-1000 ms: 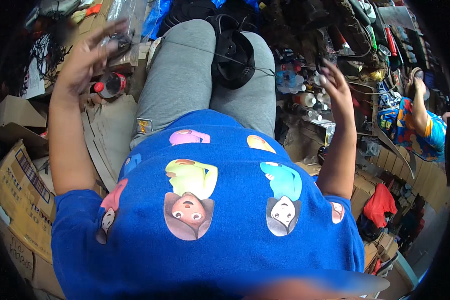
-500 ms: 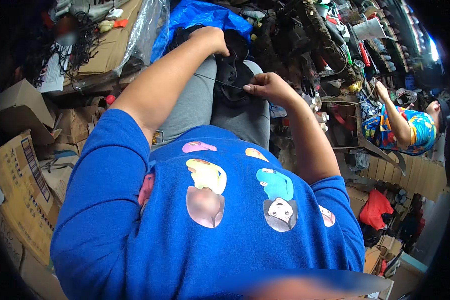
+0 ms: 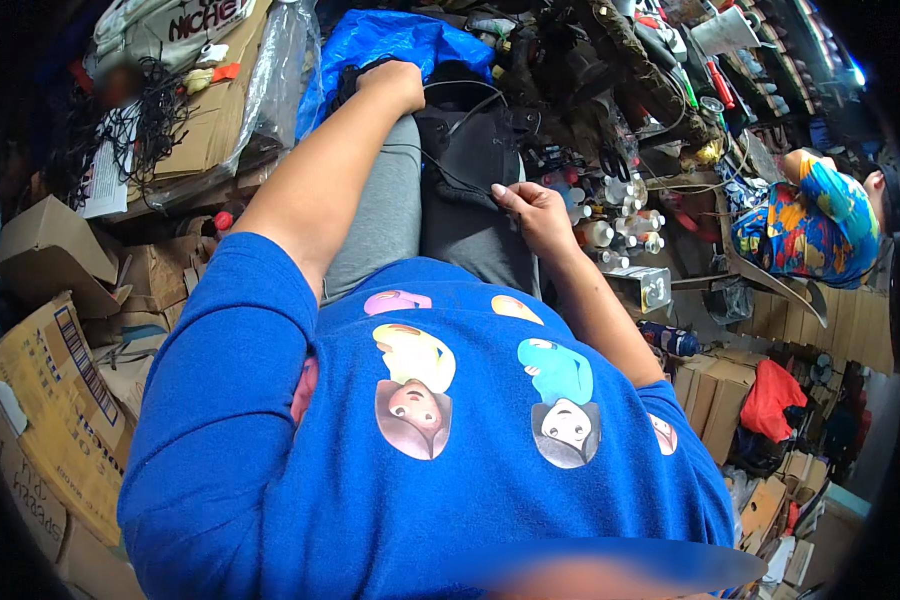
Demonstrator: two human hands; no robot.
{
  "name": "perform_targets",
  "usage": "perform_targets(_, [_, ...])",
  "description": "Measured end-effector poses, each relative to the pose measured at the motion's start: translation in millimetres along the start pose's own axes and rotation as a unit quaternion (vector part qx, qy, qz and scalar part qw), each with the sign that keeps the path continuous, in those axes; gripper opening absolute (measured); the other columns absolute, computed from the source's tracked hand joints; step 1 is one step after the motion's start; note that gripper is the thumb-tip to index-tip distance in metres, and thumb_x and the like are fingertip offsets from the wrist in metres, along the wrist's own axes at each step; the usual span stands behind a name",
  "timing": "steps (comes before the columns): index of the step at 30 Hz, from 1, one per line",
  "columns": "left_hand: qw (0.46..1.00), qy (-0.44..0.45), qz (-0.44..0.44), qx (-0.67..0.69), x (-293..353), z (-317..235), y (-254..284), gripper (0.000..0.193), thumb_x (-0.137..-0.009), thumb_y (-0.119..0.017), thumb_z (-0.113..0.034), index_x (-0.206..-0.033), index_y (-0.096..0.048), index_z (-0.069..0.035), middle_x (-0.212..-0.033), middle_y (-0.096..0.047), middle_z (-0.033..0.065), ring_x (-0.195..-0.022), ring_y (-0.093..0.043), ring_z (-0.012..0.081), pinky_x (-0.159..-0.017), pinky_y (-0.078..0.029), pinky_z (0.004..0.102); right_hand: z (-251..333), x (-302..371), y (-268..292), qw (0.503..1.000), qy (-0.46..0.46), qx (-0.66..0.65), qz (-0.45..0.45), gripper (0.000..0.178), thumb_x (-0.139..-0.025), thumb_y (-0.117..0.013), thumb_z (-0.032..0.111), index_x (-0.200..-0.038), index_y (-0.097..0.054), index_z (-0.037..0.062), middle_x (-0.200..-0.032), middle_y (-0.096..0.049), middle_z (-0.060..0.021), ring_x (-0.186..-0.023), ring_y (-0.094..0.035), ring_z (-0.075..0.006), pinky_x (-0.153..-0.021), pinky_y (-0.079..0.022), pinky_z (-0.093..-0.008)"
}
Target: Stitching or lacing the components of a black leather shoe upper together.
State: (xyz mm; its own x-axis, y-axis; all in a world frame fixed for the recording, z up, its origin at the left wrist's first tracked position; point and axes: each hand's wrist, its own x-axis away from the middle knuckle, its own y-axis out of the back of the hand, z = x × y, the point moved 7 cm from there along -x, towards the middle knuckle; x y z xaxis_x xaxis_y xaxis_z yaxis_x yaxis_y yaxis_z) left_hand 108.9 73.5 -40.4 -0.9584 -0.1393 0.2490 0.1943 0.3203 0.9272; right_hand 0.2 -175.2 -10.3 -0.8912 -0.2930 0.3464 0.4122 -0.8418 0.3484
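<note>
Blue shirt (image 3: 480, 430): it covers the person's trunk and fills the lower middle of the view; cartoon figures are printed on it.
Grey trousers (image 3: 367, 225): they show beyond the shirt, as the two thighs lie side by side.
Co-worker (image 3: 820, 225): this person is at the right, well apart, in a shirt of many colours.
Yellow-brown cardboard (image 3: 60, 400): it stands tilted at the left, below an open carton (image 3: 50, 250).
Blue plastic sheet (image 3: 400, 40): it lies crumpled just beyond the left hand (image 3: 390, 85).
Black piece (image 3: 465, 155): it lies over the right thigh, between the two hands; it seems to be a shoe upper, but dark upon dark makes the shape difficult to read.
Left hand: it reaches to the far end of the lap, beside the black piece, with its back turned up; the fingers are hidden, so I cannot tell whether they are apart or together.
Right hand (image 3: 538, 212): it is at the near edge of the black piece; thumb and forefinger are pressed together on the dark cord (image 3: 402, 147).
Small bottles (image 3: 620, 225): they are grouped to the right of this hand.
Dark cord: it passes across the black piece to the right fingertips.
</note>
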Motion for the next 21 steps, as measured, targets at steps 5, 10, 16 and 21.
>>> perform_targets(5, [0.949, -0.194, -0.225, 0.107, 38.9, -48.6, 39.7, 0.039, -0.075, -0.067, -0.045, -0.085, -0.066, -0.007, -0.096, -0.058, 0.0146, -0.094, -0.059, 0.0334, -0.079, -0.049, 0.0425, 4.8, -3.1, 8.4, 1.000, -0.016, 0.022, -0.013, 0.031, -0.082, -0.070, 0.029, -0.073, -0.067, -0.0005, -0.060, -0.056, 0.0024, -0.056, -0.045, -0.0052, -0.052, -0.036, -0.0232])
perform_targets(10, [0.969, -0.235, -0.061, 0.034, 51.3, -84.7, 22.9, 0.035, -0.073, -0.061, -0.038, -0.082, -0.067, -0.004, -0.089, -0.062, 0.0179, -0.087, -0.060, 0.0346, -0.078, -0.049, 0.0427, 5.3, -5.9, 8.1, 0.999, -0.029, 0.014, -0.001, 0.031, -0.082, -0.070, 0.028, -0.072, -0.066, -0.0005, -0.059, -0.056, 0.0023, -0.055, -0.045, -0.0051, -0.051, -0.035, -0.0235])
perform_targets(16, [0.971, -0.174, -0.158, 0.042, -15.8, 3.5, 57.3, 0.031, -0.066, -0.062, -0.031, -0.082, -0.068, -0.005, -0.084, -0.065, 0.0191, -0.083, -0.063, 0.0343, -0.075, -0.050, 0.0424, 9.8, -6.8, 14.1, 0.999, -0.002, 0.039, -0.014, 0.031, -0.081, -0.070, 0.029, -0.074, -0.066, -0.0008, -0.056, -0.054, 0.0000, -0.053, -0.045, -0.0069, -0.050, -0.037, -0.0258])
perform_targets(21, [0.997, 0.020, 0.000, -0.070, -9.3, 84.9, 60.8, 0.044, -0.072, -0.067, -0.046, -0.086, -0.067, -0.004, -0.091, -0.065, 0.0189, -0.086, -0.063, 0.0337, -0.076, -0.050, 0.0439, 33.2, -4.9, 11.5, 0.982, 0.107, 0.152, -0.036, 0.028, -0.080, -0.069, 0.027, -0.078, -0.066, -0.0006, -0.069, -0.060, -0.0137, -0.063, -0.058, -0.0219, -0.060, -0.044, -0.0342])
